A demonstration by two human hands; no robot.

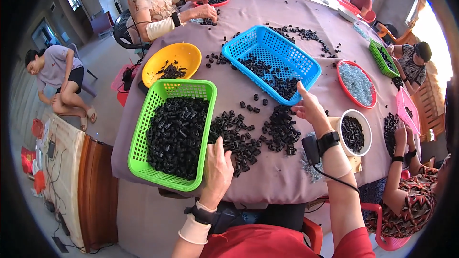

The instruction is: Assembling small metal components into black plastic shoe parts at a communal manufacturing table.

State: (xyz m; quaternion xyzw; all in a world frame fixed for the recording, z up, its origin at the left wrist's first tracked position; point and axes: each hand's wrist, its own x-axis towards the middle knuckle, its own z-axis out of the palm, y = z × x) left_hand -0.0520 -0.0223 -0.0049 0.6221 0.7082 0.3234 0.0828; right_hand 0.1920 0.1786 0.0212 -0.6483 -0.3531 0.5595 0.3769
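My left hand (218, 171) is against the right wall of a green plastic basket (134, 155) filled with small black cylindrical parts. Its fingers stretch forward beside a loose pile of the same parts (234, 131); I cannot tell whether its edge touches the basket. At the near right corner of a blue plastic basket (234, 60), my right hand (311, 110) has its fingers apart, with the fingertips at the rim. Black parts lie scattered inside the blue basket. Another pile of black parts (282, 129) sits between the two hands.
A yellow bowl (191, 59) with black pieces stands behind the green basket. To the right are a white tub (366, 136) of black pieces and a red-rimmed tray (340, 74) of clear pieces. Other people sit around the cloth-covered table (272, 181), handling parts.
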